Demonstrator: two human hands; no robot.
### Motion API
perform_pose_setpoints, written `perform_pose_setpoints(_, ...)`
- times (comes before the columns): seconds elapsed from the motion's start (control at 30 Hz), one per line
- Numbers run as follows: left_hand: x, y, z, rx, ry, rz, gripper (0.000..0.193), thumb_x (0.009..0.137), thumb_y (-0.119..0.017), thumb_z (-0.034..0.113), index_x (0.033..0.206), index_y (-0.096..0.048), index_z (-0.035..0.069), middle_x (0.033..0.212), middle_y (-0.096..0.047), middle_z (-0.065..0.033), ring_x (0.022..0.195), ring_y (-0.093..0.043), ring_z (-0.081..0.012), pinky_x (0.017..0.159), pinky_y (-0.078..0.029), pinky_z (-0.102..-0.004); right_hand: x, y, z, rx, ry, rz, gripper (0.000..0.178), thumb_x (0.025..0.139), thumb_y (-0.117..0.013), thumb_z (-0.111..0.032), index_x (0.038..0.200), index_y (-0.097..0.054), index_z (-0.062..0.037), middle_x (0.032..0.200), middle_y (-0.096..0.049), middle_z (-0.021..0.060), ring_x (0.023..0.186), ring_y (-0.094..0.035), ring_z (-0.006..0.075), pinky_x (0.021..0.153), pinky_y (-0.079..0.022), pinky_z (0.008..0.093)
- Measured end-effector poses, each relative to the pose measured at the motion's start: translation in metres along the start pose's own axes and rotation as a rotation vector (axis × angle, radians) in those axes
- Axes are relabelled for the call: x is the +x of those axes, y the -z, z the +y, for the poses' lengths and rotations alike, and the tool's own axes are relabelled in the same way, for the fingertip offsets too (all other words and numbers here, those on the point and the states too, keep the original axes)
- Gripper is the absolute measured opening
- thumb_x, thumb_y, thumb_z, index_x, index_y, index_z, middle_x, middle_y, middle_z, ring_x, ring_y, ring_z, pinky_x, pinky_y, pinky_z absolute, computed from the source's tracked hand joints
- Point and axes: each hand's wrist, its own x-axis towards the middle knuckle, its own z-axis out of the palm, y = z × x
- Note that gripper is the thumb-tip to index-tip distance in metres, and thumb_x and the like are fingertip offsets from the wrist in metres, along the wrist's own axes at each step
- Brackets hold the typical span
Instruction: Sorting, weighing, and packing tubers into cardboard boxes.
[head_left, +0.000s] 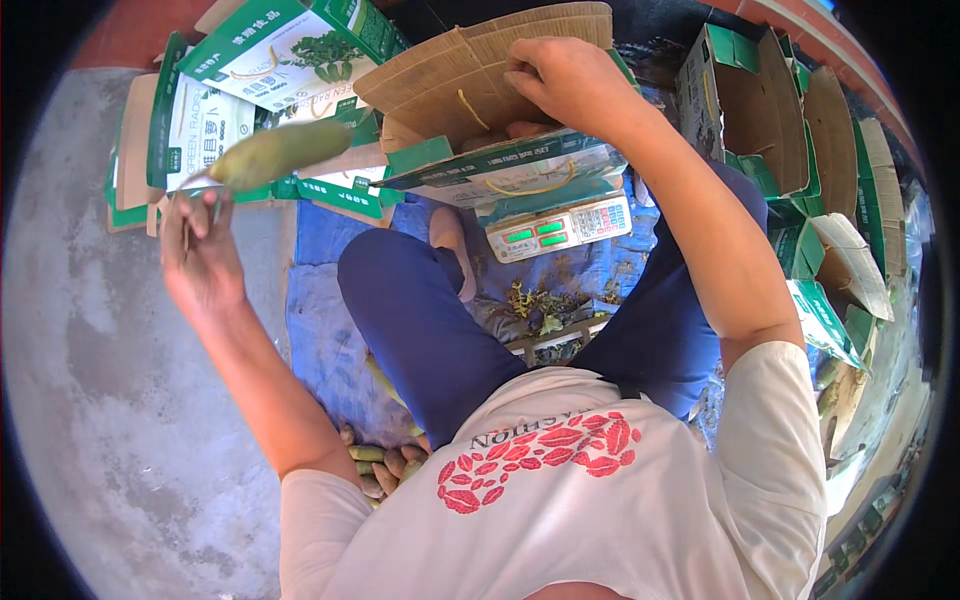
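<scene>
A long green radish, smeared by motion, hangs in the air at the left, its thin tail toward my left hand. The fingers of that hand are closed at the tail. My right hand is above the open carton in front of me, beside its raised brown flap. Its fingers are curled, and what they hold, if anything, is hidden. Inside the carton, a little of something brownish shows. The carton rests on a white weighing scale with lit green displays.
Green-and-white cartons stand open at the far left, and more cartons line the right. A blue sheet lies under my legs. Several radishes lie by my left side, and leaf scraps lie between my legs.
</scene>
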Motion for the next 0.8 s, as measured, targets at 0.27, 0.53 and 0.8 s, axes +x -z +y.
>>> perform_pose_setpoints(0.27, 0.02, -0.091, -0.076, -0.101, 0.379, -0.303, 0.01, 0.082, -0.05, 0.01, 0.076, -0.055, 0.003, 0.062, -0.051, -0.0052, 0.08, -0.056, -0.0217, 0.087, -0.04, -0.043, -0.001, 0.006, 0.001, -0.079, -0.058, -0.077, 0.019, 0.078, -0.053, -0.023, 0.08, -0.059, -0.006, 0.074, -0.061, 0.0158, 0.075, -0.059, 0.0337, 0.067, -0.047, 0.0451)
perform_pose_setpoints(0.53, 0.01, -0.13, -0.134, 0.289, 0.446, -0.477, 0.016, 0.085, -0.05, 0.017, 0.081, -0.056, 0.002, 0.071, -0.059, -0.0071, 0.081, -0.057, -0.0184, 0.08, -0.041, -0.0301, -0.003, 0.003, 0.003, -0.108, -0.091, -0.175, 0.02, 0.078, -0.054, -0.024, 0.083, -0.061, -0.0064, 0.076, -0.062, 0.015, 0.077, -0.06, 0.0322, 0.067, -0.048, 0.0431)
perform_pose_setpoints(0.8, 0.013, -0.101, -0.11, 0.41, 0.281, -0.492, 0.022, 0.086, -0.05, 0.014, 0.099, -0.057, -0.002, 0.095, -0.063, -0.0141, 0.093, -0.059, -0.0205, 0.089, -0.04, -0.0297, -0.006, -0.009, 0.005, -0.155, -0.054, -0.255, 0.022, 0.078, -0.056, -0.027, 0.076, -0.058, -0.0056, 0.071, -0.061, 0.0143, 0.071, -0.059, 0.0334, 0.062, -0.046, 0.0428)
